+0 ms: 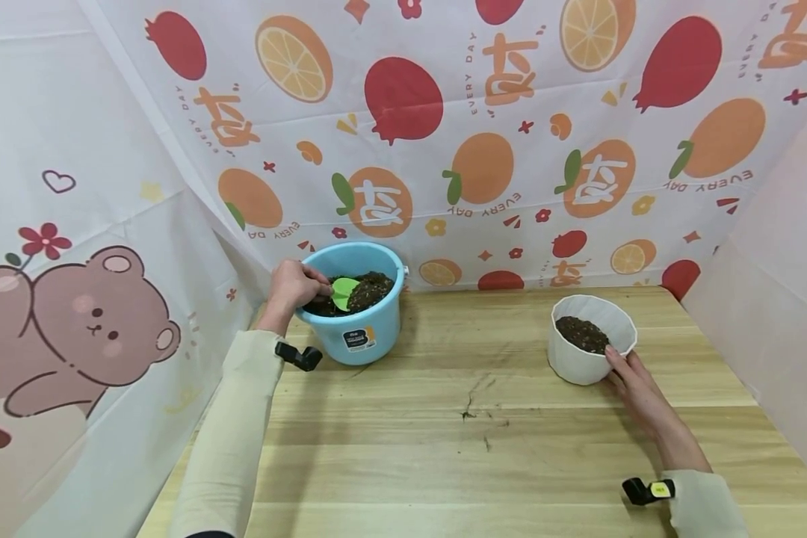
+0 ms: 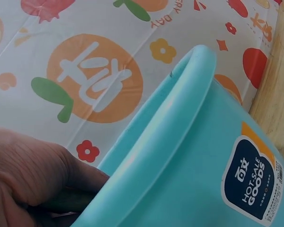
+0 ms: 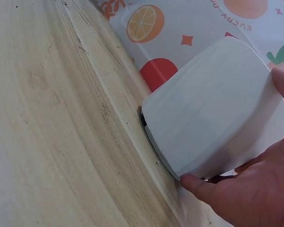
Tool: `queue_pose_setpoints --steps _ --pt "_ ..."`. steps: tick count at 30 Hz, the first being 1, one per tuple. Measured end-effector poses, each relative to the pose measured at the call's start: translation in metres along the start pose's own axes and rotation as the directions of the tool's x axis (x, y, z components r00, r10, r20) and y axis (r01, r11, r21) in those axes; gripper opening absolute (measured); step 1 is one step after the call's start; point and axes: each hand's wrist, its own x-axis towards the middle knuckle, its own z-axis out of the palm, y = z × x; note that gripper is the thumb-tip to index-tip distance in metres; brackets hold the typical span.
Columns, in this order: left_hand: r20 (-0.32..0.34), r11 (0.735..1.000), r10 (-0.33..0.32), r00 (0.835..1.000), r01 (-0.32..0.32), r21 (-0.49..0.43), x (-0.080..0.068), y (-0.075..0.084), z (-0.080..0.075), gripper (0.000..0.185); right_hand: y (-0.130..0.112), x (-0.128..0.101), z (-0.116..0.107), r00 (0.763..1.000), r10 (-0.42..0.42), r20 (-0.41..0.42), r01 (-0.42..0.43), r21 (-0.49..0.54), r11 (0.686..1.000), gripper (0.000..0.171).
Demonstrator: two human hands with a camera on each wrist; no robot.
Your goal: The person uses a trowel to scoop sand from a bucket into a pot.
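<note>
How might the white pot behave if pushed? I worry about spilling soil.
The white pot narrows toward its base, so a high push might tip it. The soil fills it part way, probably steadying it. The right hand already braces its side.

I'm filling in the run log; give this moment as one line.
left hand: holds green scoop in blue bucket | right hand: steadies white pot | soil in both

You are sitting at a small makeshift recording booth, not a real garden or kitchen: printed fruit-pattern cloth (image 1: 484,134) and a cartoon-bear sheet (image 1: 74,321) are hanging as walls, closing in around a wooden table (image 1: 484,448).
</note>
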Motion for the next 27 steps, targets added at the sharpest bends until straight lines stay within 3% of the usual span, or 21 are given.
queue_pose_setpoints --steps 13,27 --pt "0.04 0.994 -0.053 0.998 0.057 -0.098 -0.0029 -0.0011 -0.0062 0.022 -0.0016 -0.0014 0.0018 1.0 0.022 0.001 -0.022 -0.015 1.0 0.08" --pt "0.029 0.99 -0.049 0.998 0.053 -0.134 -0.0044 -0.0005 -0.0061 0.024 -0.0013 -0.0021 0.0025 0.999 0.039 -0.008 -0.039 -0.008 0.999 0.078"
